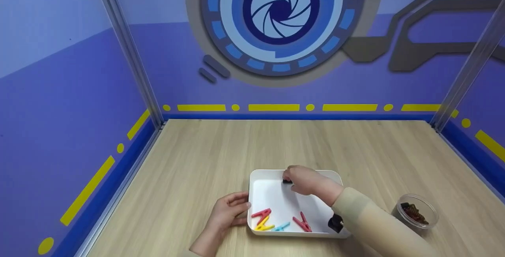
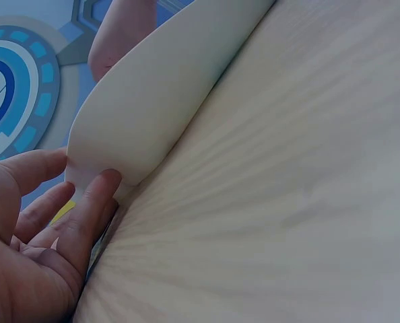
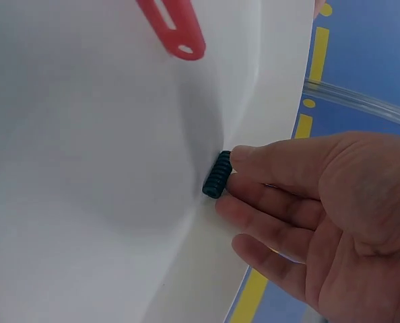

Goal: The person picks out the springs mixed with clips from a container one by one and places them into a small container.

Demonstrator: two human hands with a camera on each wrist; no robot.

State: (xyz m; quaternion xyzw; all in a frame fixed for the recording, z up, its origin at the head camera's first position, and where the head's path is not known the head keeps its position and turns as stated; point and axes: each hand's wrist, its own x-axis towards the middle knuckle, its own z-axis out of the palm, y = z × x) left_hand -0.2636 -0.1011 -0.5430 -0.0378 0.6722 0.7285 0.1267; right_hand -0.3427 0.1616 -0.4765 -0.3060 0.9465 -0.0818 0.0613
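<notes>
A white tray (image 1: 272,197) lies in front of me. My right hand (image 1: 302,180) reaches over it and pinches a small dark teal ridged cylinder (image 3: 218,175) between thumb and fingertips, low by the tray's far wall. My left hand (image 1: 227,213) rests its fingers against the tray's left side, with fingertips (image 2: 109,178) on the outer wall and at the rim. Along the near side of the tray lie a red clothespin (image 1: 261,213), a yellow clothespin (image 1: 263,225), a light blue clothespin (image 1: 281,226) and a second red clothespin (image 1: 303,222).
A clear round tub (image 1: 432,213) holding brown ridged pieces (image 1: 414,212) and something black stands on the wooden table (image 1: 197,154), right of the tray. Below my right sleeve shows a black wrist camera (image 1: 335,223). Blue and purple walls (image 1: 165,67) enclose the table's back and sides.
</notes>
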